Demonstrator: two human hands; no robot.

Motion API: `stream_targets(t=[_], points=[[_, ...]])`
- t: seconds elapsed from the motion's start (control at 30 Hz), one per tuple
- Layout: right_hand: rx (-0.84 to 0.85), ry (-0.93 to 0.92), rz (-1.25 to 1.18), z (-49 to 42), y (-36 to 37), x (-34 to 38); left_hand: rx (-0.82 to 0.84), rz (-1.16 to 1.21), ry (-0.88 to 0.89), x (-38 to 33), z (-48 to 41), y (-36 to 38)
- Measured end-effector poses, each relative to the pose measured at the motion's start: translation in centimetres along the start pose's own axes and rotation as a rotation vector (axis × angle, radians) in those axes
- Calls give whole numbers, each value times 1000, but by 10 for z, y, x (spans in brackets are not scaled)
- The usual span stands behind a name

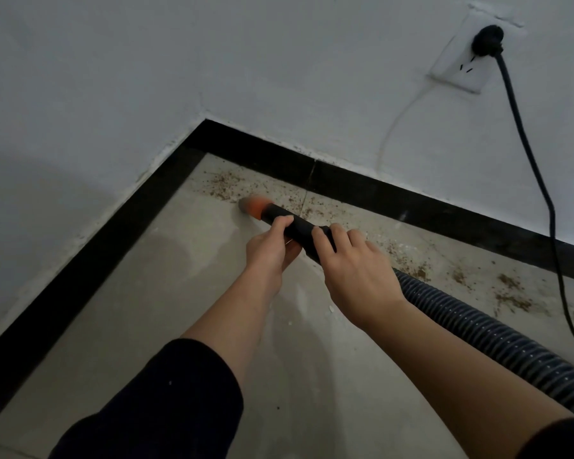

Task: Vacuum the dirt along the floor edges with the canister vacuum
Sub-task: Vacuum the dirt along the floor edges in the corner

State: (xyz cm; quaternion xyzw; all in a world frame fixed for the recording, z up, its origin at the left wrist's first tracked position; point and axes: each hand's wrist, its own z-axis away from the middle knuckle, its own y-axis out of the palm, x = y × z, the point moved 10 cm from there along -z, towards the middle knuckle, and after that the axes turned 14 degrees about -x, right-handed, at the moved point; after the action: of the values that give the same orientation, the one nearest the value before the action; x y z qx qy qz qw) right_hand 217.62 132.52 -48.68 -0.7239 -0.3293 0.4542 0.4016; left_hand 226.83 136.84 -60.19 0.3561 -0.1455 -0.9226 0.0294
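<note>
Both grips clamp the wand [295,225], left hand [272,246] ahead of right hand [355,270]; I note its axis runs ten o'clock toward nearby dirt [226,186].

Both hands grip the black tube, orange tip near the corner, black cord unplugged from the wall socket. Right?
No: the head view shows the black cord plugged into the wall socket. The rest holds: left hand and right hand grip the black tube, orange tip near the corner.
</note>
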Motion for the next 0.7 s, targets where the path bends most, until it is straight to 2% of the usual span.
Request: stream_targets(t=[0.7], points=[[28, -60, 2, -17, -1, 22, -11, 52, 16, -21, -4, -17]])
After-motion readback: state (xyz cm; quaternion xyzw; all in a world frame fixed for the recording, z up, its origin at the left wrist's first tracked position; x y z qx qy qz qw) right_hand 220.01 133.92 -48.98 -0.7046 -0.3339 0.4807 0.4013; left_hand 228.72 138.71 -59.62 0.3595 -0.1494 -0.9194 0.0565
